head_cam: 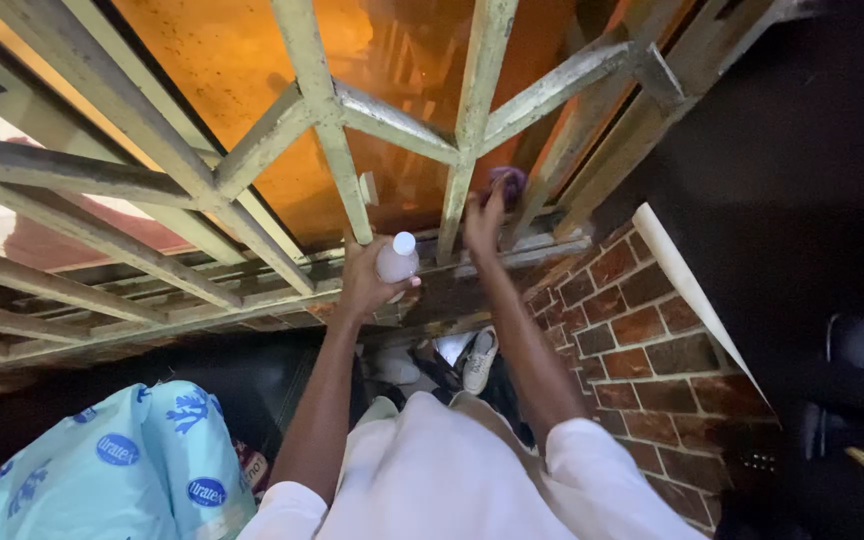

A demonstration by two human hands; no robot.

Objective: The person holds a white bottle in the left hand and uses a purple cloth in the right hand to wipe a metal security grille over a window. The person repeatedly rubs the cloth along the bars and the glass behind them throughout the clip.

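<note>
My left hand grips a small clear bottle with a white cap, held upright in front of the window sill. My right hand reaches through the pale green metal window bars and presses a purple cloth against the orange-lit glass pane behind them. Both arms stretch forward from white sleeves.
A brick wall stands to the right with a white sheet edge leaning on it. A light blue patterned mattress or bag lies at lower left. White shoes rest on the dark floor below the sill.
</note>
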